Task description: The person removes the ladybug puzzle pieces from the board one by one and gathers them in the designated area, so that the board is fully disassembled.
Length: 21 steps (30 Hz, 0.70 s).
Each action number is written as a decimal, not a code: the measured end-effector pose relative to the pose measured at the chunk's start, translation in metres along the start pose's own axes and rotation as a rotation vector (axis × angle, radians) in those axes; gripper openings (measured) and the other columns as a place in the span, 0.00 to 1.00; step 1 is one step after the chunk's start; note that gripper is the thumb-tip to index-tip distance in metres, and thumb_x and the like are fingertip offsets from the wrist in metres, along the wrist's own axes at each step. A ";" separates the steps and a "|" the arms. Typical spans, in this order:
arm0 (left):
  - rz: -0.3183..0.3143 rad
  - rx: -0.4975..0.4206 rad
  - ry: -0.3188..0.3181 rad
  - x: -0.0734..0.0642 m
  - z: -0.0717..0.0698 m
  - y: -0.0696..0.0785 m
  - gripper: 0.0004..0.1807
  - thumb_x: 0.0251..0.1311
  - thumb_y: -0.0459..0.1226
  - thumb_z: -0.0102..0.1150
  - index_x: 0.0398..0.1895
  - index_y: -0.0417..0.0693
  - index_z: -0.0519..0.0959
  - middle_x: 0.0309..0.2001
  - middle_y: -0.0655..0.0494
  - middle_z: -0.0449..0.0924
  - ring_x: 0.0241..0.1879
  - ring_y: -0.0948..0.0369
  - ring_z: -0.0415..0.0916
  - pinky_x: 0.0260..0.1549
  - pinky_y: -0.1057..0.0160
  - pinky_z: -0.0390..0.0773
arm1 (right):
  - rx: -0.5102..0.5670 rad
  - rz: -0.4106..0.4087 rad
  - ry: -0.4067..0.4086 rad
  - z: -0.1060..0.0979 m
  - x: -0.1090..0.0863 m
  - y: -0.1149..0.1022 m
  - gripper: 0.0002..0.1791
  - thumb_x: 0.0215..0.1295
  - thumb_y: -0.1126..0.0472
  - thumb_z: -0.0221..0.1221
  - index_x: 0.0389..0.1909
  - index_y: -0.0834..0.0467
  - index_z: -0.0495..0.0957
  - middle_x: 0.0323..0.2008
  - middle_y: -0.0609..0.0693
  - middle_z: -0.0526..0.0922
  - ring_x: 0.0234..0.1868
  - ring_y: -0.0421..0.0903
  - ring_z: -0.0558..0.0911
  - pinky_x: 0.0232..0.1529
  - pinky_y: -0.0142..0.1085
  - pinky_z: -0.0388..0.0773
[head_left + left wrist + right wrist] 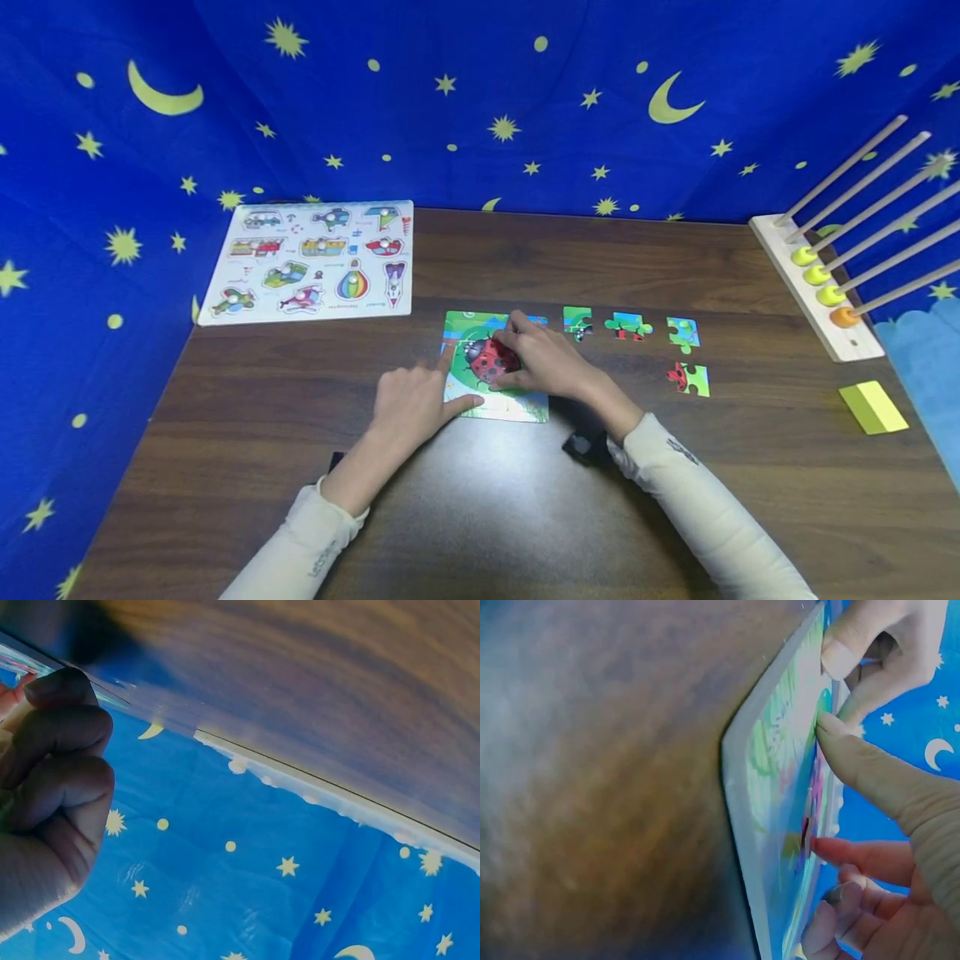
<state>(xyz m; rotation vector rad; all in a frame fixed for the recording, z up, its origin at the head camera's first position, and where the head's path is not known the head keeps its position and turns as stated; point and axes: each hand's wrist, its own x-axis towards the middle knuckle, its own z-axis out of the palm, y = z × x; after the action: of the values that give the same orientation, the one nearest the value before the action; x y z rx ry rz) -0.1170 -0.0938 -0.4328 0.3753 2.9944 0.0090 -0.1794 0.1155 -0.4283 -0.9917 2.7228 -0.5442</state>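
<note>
A ladybug jigsaw puzzle (498, 408) in a flat board lies on the table. My right hand (551, 358) is over its right half, the thumb (870, 761) and index finger (862, 855) spread across a red ladybug puzzle piece (506, 357) and gripping it at the board's surface. At the board's left side rests my left hand (411, 400), index finger straight along the edge and thumb on the lower part. The other left fingers (67, 772) are curled under. The right hand hides the board's upper right part.
Loose jigsaw pieces lie right of the board: a green one (577, 322), a blue-and-red one (630, 326), a blue-green one (683, 333) and a red-green one (690, 379). A vehicle peg puzzle (315, 262) lies back left. A peg stand (817, 287) and yellow block (873, 407) are at right.
</note>
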 end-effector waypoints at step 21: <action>0.036 0.116 0.087 0.004 -0.006 0.006 0.51 0.52 0.74 0.53 0.69 0.48 0.71 0.17 0.54 0.68 0.12 0.61 0.61 0.13 0.64 0.60 | -0.019 0.024 0.057 0.008 -0.011 -0.007 0.36 0.53 0.43 0.73 0.56 0.63 0.79 0.43 0.52 0.69 0.30 0.41 0.70 0.23 0.29 0.66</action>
<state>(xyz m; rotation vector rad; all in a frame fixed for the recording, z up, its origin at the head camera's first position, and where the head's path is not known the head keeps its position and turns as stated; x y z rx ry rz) -0.1198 -0.0868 -0.4270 0.4525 3.0823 -0.1500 -0.1652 0.1157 -0.4320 -0.9610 2.7910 -0.5524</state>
